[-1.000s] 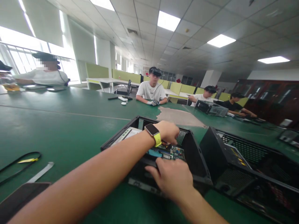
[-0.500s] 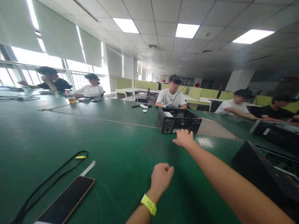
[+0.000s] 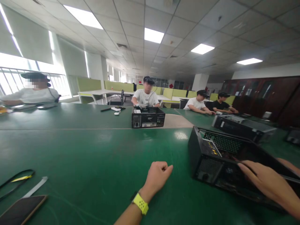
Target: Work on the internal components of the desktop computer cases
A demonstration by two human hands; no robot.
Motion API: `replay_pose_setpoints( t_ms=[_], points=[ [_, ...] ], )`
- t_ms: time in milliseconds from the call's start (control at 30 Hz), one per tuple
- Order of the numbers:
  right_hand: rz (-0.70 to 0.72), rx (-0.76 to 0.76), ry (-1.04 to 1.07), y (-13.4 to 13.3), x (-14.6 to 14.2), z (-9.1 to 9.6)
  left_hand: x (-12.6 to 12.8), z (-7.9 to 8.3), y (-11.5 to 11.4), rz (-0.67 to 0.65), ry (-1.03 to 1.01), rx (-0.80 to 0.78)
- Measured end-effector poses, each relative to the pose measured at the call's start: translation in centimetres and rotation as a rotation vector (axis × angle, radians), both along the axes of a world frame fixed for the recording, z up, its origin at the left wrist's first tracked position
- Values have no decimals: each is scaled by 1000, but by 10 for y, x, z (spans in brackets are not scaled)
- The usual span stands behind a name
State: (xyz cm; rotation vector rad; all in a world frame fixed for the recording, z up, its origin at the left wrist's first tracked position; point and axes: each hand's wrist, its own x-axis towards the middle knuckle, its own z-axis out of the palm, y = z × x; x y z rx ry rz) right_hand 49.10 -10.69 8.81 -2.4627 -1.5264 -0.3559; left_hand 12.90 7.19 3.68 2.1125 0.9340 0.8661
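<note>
Nearest, at the left edge of the green, matte table (image 3: 93, 150), lies one dark, flat phone (image 3: 21, 209) with rounded corners, and just beyond it one thin white strip (image 3: 35, 187) and one black looped cable (image 3: 14, 178) with a yellow tag. The left hand (image 3: 156, 178) rests on the table near the middle, curled into a loose fist with nothing in it, and a bright yellow watch band (image 3: 140, 203) circles its wrist. To the right, the right hand (image 3: 269, 184) lies flat, fingers stretched out and together, on the near rim of the nearest computer case (image 3: 211, 156), not clamped on it. This is a black metal box lying open on the table, with perforated mesh panels and yellow labels inside. Three black cases can be counted. A second computer case (image 3: 147, 117) stands well apart in the middle of the table, its port side facing here. A third computer case (image 3: 241, 126) sits further off on the right. Beside the second one is a bare brown patch (image 3: 175, 120) in the table's surface. At the far edge sit four people: one on the left, one in the centre, two on the right.
</note>
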Motion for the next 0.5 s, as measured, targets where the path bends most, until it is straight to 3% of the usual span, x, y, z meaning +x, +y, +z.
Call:
replay_pose_setpoints(
  t_ms=[67, 133, 200, 367, 500],
  points=[
    [-158, 49, -95, 1, 4, -10, -6, 7, -7, -11, -3, 14],
    [-301, 76, -114, 8, -9, -8, -18, 17, -12, -22, -7, 23],
    [-308, 90, -116, 14, -32, -2, -31, 32, -13, -6, -17, 46],
    [-77, 171, -193, 8, -124, 0, -33, 99, -4, 128, -105, 245],
    [270, 274, -218, -16, -205, -7, -2, 149, -6, -11, 102, 415]
  ],
)
